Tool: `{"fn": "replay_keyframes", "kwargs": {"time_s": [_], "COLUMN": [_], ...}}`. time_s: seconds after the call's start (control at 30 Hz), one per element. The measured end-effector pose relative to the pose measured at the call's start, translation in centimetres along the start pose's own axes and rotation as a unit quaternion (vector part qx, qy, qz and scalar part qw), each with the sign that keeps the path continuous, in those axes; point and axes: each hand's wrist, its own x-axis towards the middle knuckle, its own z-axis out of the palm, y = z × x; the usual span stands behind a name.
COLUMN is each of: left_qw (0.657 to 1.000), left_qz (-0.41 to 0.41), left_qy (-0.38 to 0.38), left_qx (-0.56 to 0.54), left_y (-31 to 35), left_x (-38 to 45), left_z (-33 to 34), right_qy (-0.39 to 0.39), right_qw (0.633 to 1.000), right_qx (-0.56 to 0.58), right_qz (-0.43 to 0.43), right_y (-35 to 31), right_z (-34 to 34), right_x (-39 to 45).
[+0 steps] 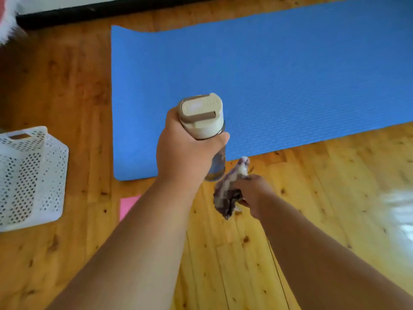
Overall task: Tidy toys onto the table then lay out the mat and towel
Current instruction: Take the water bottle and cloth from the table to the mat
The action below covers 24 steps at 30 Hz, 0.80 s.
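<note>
While the blue exercise mat (268,86) already lies flat on the wooden floor (312,198) across the upper right of the frame, the towel is not yet laid out: a bunched purple-and-white towel (230,193) hangs from the right hand (252,195), fingers clenched on it, just below the mat's near edge. The left hand (187,151) grips a clear water bottle (201,115) with a beige lid at centre. A white perforated basket (31,175) stands at left. No table or toys are in view; a pink object (128,204) beside the left forearm is largely hidden
</note>
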Motion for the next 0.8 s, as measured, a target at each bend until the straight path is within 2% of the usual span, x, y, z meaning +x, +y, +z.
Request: {"fn": "replay_keyframes", "kwargs": {"time_s": [0.1,0.23,0.37,0.47,0.5,0.57,0.67,0.73,0.8], "left_qw": [1.0,1.0,1.0,0.999,0.999,0.999,0.997,0.995,0.993], "left_qz": [0.017,0.019,0.012,0.009,0.01,0.012,0.027,0.046,0.057], "left_qy": [-0.003,0.003,-0.015,-0.018,-0.024,-0.031,-0.062,-0.086,-0.101], "left_qx": [0.013,0.015,0.025,0.03,0.028,0.031,0.034,0.035,0.028], "left_y": [-4.8,-8.4,-9.6,-9.6,-9.4,-8.8,-7.7,-6.9,-6.2], "left_x": [-0.1,-0.2,-1.6,-2.7,-2.8,-2.9,-3.1,-3.6,-4.4], "left_z": [3.1,5.6,6.1,6.0,6.4,7.4,9.7,11.3,12.9], "right_qy": [-0.016,-0.027,0.045,0.077,0.087,0.104,0.08,0.087,0.104], "right_qw": [0.996,0.993,0.991,0.966,0.949,0.928,0.918,0.908,0.905], "right_qx": [0.083,0.099,-0.069,-0.214,-0.286,-0.353,-0.275,-0.215,-0.139], "right_qz": [0.011,0.055,0.101,0.124,0.097,-0.048,-0.272,-0.349,-0.388], "right_y": [4.7,10.1,13.5,13.6,13.1,12.4,9.6,7.2,5.3], "right_z": [2.0,2.5,0.0,-1.2,-1.4,-1.8,-2.5,-2.9,-3.6], "right_x": [4.4,8.6,9.6,8.5,8.1,7.9,6.5,5.4,4.5]}}
